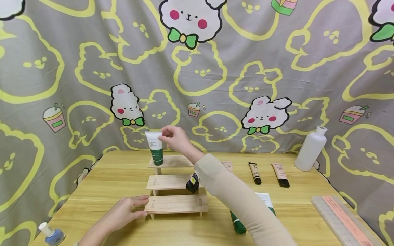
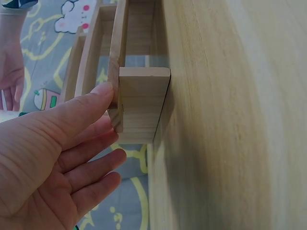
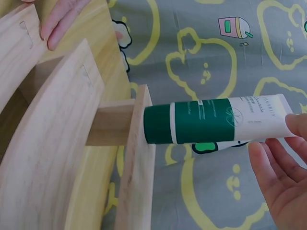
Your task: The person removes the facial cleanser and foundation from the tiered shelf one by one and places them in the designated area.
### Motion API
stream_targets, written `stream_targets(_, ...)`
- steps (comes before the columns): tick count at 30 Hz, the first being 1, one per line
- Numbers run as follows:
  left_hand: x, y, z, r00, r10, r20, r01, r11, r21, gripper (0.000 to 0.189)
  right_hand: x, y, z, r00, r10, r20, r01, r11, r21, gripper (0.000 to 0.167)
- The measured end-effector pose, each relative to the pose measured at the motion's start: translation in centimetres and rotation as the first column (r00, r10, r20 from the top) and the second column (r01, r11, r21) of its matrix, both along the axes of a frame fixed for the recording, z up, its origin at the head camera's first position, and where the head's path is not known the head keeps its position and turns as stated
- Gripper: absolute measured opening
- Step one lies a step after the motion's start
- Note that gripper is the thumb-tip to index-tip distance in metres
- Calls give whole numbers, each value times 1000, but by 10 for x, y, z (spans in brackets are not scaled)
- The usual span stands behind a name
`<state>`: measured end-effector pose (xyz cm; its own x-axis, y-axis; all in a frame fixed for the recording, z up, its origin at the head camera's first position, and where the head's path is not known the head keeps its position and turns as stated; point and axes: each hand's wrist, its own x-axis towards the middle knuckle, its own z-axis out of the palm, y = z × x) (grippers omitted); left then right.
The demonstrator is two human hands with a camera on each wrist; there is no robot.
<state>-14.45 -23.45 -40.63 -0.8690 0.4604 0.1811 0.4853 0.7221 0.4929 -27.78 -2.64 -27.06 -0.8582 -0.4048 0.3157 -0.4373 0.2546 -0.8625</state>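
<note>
A green-and-white squeeze tube (image 1: 156, 150) stands cap down at the left end of the top tier of a three-step wooden display stand (image 1: 175, 204). My right hand (image 1: 176, 138) pinches its flat white end between thumb and fingers. In the right wrist view the tube's green cap (image 3: 158, 124) meets the top board. Low on the left, my left hand (image 1: 124, 212) holds the left end of the bottom tier. The left wrist view has the thumb (image 2: 102, 90) on that board's face, index finger at its other side, the remaining fingers loosely spread.
Another green-and-white tube (image 1: 238, 223) lies partly behind my right sleeve. Farther right are a small black-capped tube (image 1: 254, 173), a pink BB tube (image 1: 280, 175), a white bottle (image 1: 311, 149) and a ruler (image 1: 343, 220). Blue nail polish (image 1: 52, 234) stands front left. A patterned curtain (image 1: 209, 85) hangs behind.
</note>
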Motion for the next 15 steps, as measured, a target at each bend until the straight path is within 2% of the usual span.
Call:
stream_targets(7, 0, 0, -1, 1000, 7, 10, -7, 1000, 2, 46, 2, -4, -4, 999, -34, 2, 34, 999, -27, 12)
stream_targets(15, 0, 0, -2, 1000, 16, 18, -16, 1000, 0, 47, 4, -1, -10, 998, -37, -41, 34, 996, -79, 10)
